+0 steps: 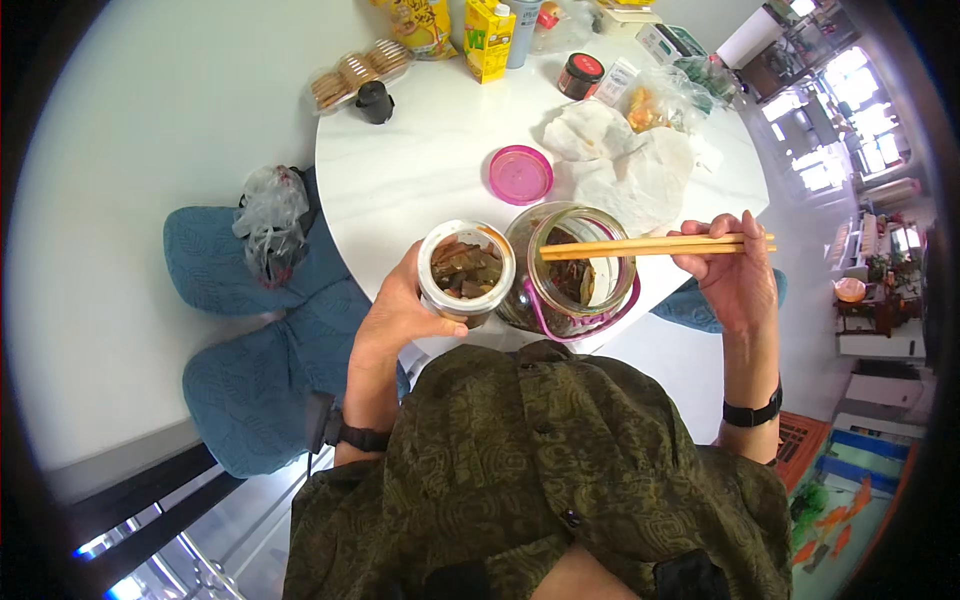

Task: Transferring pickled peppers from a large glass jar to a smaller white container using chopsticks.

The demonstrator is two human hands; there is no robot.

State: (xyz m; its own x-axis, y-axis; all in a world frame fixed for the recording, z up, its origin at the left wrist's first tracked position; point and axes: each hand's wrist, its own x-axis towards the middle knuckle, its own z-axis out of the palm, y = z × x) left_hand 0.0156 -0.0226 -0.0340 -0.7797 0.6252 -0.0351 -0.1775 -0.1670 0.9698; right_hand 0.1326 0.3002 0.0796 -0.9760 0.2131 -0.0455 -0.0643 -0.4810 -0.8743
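My left hand [401,300] grips a small clear plastic jar [466,271], uncovered and filled with dark brown chunks of food in sauce. Touching or nearly touching it on the right is a large glass jar [517,300] with a pink carrying handle [559,330], its mouth uncovered and dark food inside. A pair of wooden chopsticks [652,246] lies across above that mouth, held by my right hand [724,270] at the thick ends. The chopstick tips hold nothing that I can see. Behind the jars a round pink lid [521,175] rests on the white table.
Crumpled white paper towels [645,169] lie behind the large jar. Farther back stand a dark jar with a red lid [581,76], a yellow drink carton [488,41], a black cup-like object [375,103] and packaged cookies [360,73]. Blue-covered chairs [247,262] are at the left.
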